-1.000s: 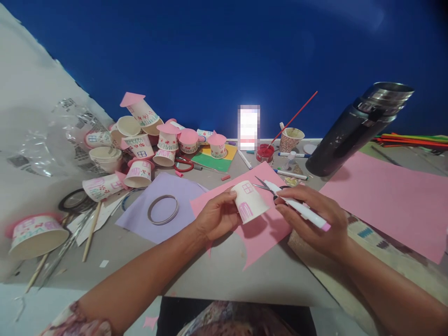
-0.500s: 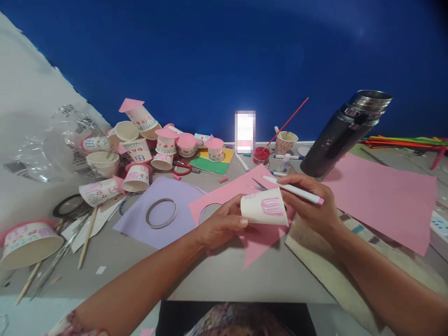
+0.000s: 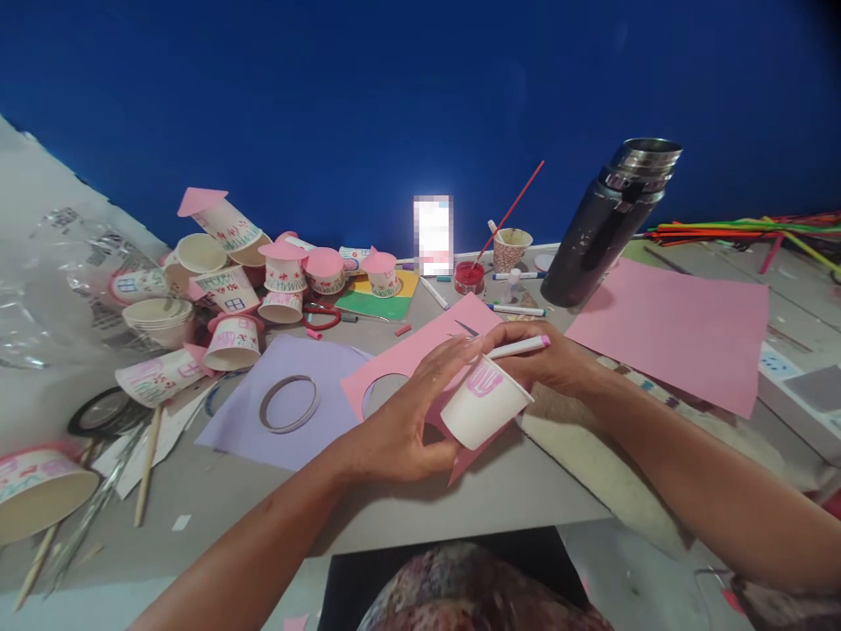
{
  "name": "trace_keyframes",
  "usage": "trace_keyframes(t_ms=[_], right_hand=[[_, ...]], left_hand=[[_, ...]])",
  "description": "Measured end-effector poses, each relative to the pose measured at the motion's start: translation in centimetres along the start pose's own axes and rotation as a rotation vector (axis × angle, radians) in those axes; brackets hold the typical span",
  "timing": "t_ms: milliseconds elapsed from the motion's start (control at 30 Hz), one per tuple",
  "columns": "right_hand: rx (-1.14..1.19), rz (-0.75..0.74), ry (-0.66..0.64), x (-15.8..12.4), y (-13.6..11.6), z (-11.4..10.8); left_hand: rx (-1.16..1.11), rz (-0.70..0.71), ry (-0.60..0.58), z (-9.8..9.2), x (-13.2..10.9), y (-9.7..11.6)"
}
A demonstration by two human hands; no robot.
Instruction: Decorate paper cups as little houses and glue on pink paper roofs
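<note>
A white paper cup [image 3: 486, 417] with a pink drawing on its side lies tilted in my left hand [image 3: 411, 421], its wide rim toward the right. The thumb is under the cup and the fingers reach over its far side. My right hand [image 3: 548, 355] is closed on a white marker [image 3: 519, 348] with a pink end; the marker's writing tip is hidden behind the cup. Some right-hand fingers are at the cup's far side. Below the hands is a sheet of pink paper [image 3: 387, 377] with a round hole, and scissor blades [image 3: 467, 329] show just beyond.
Decorated cups with pink paper roofs [image 3: 227, 289] crowd the left. A tape roll [image 3: 289, 403] rests on purple paper [image 3: 243, 416]. A dark flask [image 3: 595, 232] stands at right before a large pink sheet [image 3: 696, 333]. A red paint jar [image 3: 469, 279] holds a brush.
My left hand has turned the cup, so its pink drawing now faces upward and more plain white shows. The marker has come closer behind the cup. The head view has shifted.
</note>
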State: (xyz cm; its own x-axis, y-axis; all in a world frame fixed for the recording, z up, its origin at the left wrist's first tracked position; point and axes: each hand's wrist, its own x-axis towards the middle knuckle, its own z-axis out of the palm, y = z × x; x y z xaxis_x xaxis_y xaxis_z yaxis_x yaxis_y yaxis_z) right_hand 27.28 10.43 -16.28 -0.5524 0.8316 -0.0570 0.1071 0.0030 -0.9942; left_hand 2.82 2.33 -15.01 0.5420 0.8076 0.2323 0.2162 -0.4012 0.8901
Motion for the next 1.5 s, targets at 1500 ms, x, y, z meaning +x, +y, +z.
trace_keyframes(t_ms=[1500], right_hand=[[-0.647,-0.93,0.259,-2.6,-2.6,3.0]], left_hand=[[0.079,-0.102,0.4,0.6,1.0,-2.9]])
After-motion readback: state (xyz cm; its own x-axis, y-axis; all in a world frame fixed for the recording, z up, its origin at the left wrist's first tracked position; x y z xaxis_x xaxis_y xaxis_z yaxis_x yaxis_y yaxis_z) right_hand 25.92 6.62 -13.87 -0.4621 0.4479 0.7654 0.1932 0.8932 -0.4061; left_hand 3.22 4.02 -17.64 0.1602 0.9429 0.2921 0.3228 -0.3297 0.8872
